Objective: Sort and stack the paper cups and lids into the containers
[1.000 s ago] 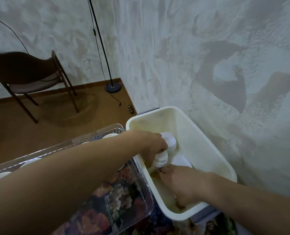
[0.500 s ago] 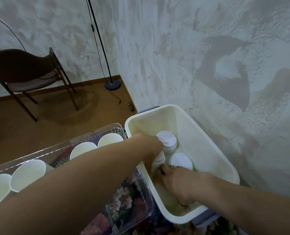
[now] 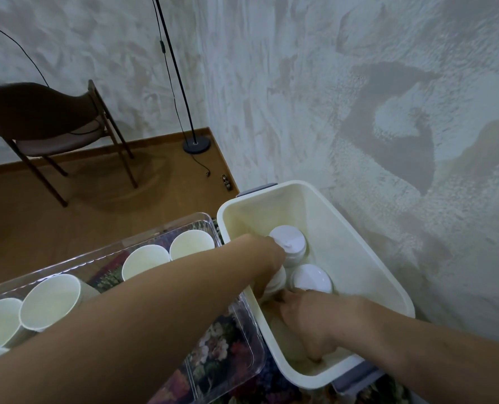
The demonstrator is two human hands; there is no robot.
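Both of my hands are down inside the cream plastic bin (image 3: 370, 252). My left hand (image 3: 264, 258) curls around a stack of white lids (image 3: 276, 282) against the bin's left wall. Behind it stands a taller lid stack (image 3: 287, 243), and a second lid stack (image 3: 310, 278) stands to its right. My right hand (image 3: 309, 319) sits low in the bin with its fingers at the foot of the gripped stack; its grip is hidden. Several white paper cups (image 3: 50, 301) stand in the clear tray (image 3: 242, 339) to the left.
The bin stands close against a textured wall (image 3: 359, 112) on the right. A flowered cloth (image 3: 222, 351) shows under the clear tray. On the brown floor beyond are a wooden chair (image 3: 53, 129) and a black lamp stand (image 3: 196, 145).
My left hand has sunk lower along the lid stack in the bin. The view has shifted, so more of the cups in the clear tray show. My right hand stays low in the bin.
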